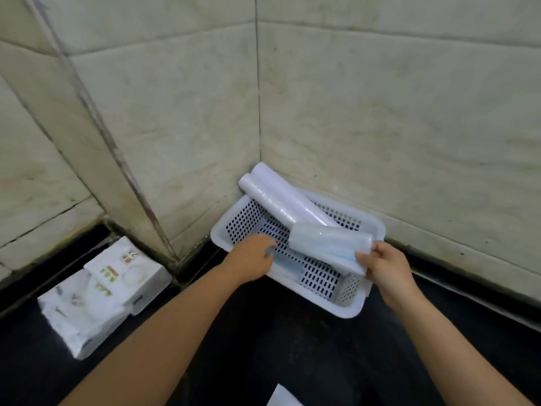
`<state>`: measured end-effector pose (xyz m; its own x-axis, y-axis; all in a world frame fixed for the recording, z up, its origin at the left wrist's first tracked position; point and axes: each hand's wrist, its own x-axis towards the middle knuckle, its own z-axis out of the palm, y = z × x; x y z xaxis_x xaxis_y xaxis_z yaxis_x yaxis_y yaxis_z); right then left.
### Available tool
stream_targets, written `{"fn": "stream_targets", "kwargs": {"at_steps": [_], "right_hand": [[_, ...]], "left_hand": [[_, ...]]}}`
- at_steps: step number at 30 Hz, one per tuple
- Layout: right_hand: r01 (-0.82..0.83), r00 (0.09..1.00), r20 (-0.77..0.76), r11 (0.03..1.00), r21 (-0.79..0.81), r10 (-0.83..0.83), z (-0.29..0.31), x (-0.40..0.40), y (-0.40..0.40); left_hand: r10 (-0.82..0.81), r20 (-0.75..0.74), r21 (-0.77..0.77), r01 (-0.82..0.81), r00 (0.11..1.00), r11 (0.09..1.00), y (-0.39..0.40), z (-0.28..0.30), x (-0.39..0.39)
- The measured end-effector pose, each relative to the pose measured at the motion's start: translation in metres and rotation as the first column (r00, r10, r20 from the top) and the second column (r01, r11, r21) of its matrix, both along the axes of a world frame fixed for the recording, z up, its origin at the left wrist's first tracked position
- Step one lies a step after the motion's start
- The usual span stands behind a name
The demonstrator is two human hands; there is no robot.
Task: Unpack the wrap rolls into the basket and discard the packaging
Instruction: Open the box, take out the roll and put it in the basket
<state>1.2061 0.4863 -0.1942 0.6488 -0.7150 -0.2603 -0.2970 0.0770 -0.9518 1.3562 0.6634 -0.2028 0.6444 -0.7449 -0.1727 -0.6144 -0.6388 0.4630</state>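
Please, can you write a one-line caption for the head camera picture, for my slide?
Right hand holds a wrap roll over a white perforated basket in a tiled corner.

White perforated basket (297,256) at 1 o'clock on the dark surface (263,332), in the tiled wall corner. Two long wrap rolls (281,194) lean over its rim toward 11 o'clock. Right hand (383,266) pinches the end of a shorter roll (328,243) above the basket. Left hand (254,254) reaches into it; grip unclear. White packages (99,294) lie at 9 o'clock.
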Motion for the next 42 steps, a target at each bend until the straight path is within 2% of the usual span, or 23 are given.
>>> {"fn": "stream_targets", "kwargs": {"at_steps": [3,5,7,11,17,19,22,27,29,32,36,39,40,42], "right_hand": [[0.016,1.0,0.014,0.996,-0.082,-0.015,-0.019,0.009,-0.007],[0.029,0.999,0.042,0.991,-0.134,-0.024,-0.027,0.012,-0.01],[0.048,0.997,0.064,0.986,-0.158,-0.038,-0.032,0.012,-0.011],[0.07,0.997,0.052,0.986,-0.151,-0.063,-0.035,0.014,-0.013],[0.083,0.996,0.035,0.988,-0.129,-0.079,-0.032,0.015,-0.011],[0.079,0.997,0.012,0.988,-0.131,-0.078,-0.03,0.016,-0.012],[0.074,0.997,-0.006,0.989,-0.126,-0.075,-0.025,0.017,-0.012],[0.03,1.0,0.006,0.989,-0.147,-0.03,-0.016,0.015,0.0],[-0.003,1.0,-0.008,0.991,-0.132,0.002,-0.013,0.02,0.004],[-0.091,0.994,-0.07,0.993,-0.077,0.085,-0.013,0.034,0.013],[-0.111,0.981,-0.145,0.985,0.135,0.13,-0.026,0.058,0.025],[-0.08,0.99,-0.064,0.861,0.502,0.129,-0.036,0.08,0.03],[-0.064,0.99,-0.071,0.826,0.56,0.124,-0.04,0.087,0.031],[-0.057,0.964,-0.183,0.825,0.562,0.191,-0.046,0.095,0.034]], "left_hand": [[-0.068,-0.06,0.342,0.084,0.996,0.936,-0.038,-0.016,0.023],[-0.139,-0.073,0.564,0.156,0.988,0.811,-0.055,-0.024,0.032],[-0.194,-0.103,0.685,0.211,0.976,0.697,-0.065,-0.033,0.037],[-0.244,-0.12,0.744,0.25,0.962,0.619,-0.073,-0.038,0.04],[-0.2,-0.222,0.809,0.295,0.954,0.508,-0.075,-0.032,0.041],[-0.179,-0.262,0.782,0.317,0.948,0.537,-0.071,-0.028,0.043],[-0.219,-0.279,0.69,0.354,0.935,0.632,-0.063,-0.017,0.046],[-0.348,-0.141,0.419,0.374,0.927,0.827,-0.035,-0.002,0.037],[-0.413,-0.068,0.357,0.409,0.908,0.84,-0.018,-0.001,0.032],[-0.467,0.056,0.364,0.417,0.883,0.833,0.0,-0.002,0.03],[-0.349,0.15,0.266,0.303,0.925,0.915,0.014,0.005,0.04],[-0.23,0.164,0.208,0.195,0.959,0.959,0.012,0.021,0.047],[-0.21,0.187,0.213,0.169,0.96,0.962,0.009,0.024,0.048],[-0.174,0.252,0.229,0.116,0.952,0.966,0.004,0.022,0.05]]}}
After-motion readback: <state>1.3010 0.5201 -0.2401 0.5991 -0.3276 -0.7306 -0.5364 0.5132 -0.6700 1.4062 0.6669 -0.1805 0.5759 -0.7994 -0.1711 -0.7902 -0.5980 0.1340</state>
